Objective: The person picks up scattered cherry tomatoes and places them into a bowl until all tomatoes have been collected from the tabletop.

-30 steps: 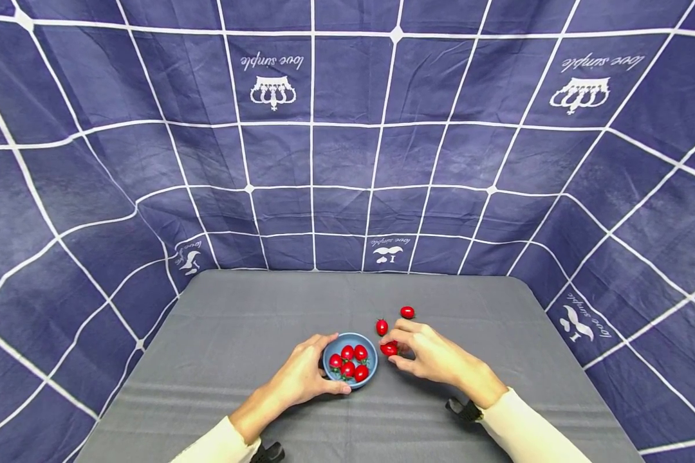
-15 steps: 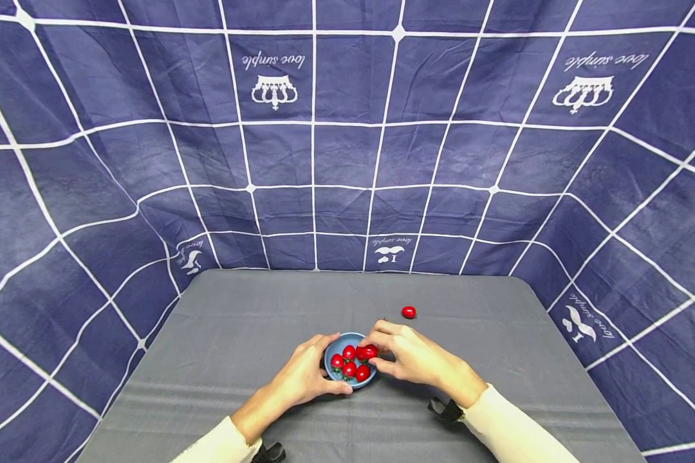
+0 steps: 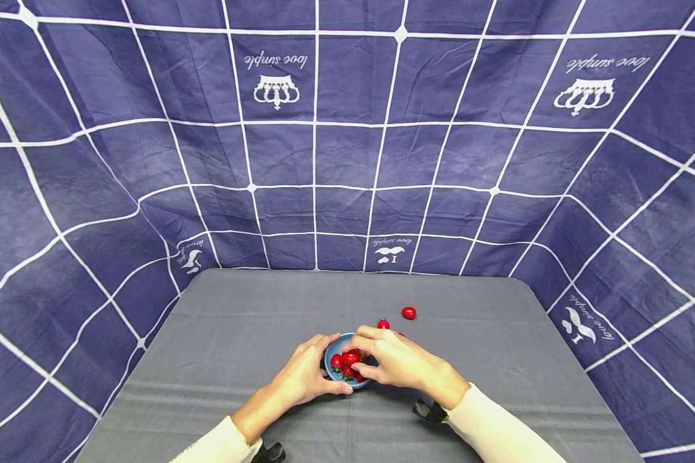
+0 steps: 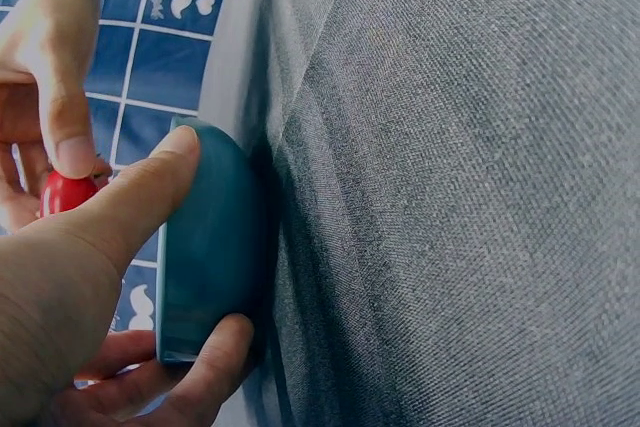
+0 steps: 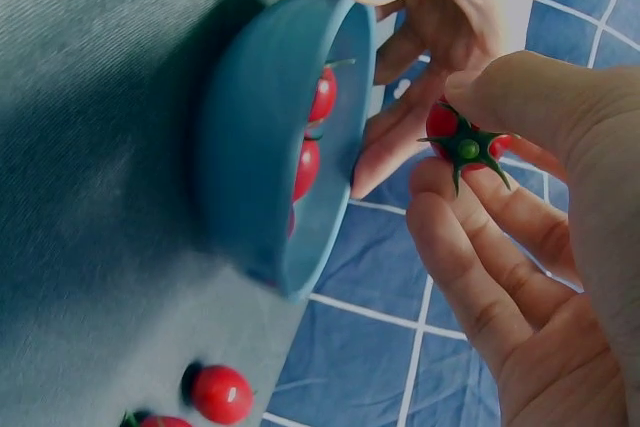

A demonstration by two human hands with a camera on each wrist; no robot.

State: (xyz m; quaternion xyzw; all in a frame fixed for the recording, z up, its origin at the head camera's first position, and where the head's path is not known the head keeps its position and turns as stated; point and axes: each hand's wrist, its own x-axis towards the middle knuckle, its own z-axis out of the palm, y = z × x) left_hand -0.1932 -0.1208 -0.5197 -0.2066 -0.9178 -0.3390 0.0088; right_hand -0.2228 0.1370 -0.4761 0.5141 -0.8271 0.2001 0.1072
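A small blue bowl (image 3: 336, 347) sits on the table with red cherry tomatoes (image 5: 307, 169) in it. My left hand (image 3: 307, 372) grips it from the left, thumb (image 4: 150, 187) on the near side of the rim and fingers around the far side. Over the bowl, my right hand (image 3: 396, 360) pinches a cherry tomato (image 5: 443, 125) between thumb and fingers; its green star-shaped stem shows in the right wrist view. That tomato is clear of the bowl's rim there. Part of the bowl's contents is hidden by my right hand in the head view.
On the grey table (image 3: 255, 308), loose cherry tomatoes lie right of the bowl: one farther back (image 3: 408, 312), one nearer (image 3: 383, 324), and one partly hidden behind my right hand (image 3: 402, 334). Blue cloth with white lines (image 3: 347, 154) surrounds the table's back and sides.
My right hand has picked a cherry tomato off the table and carried it left over the bowl. My left hand has stayed on the bowl.
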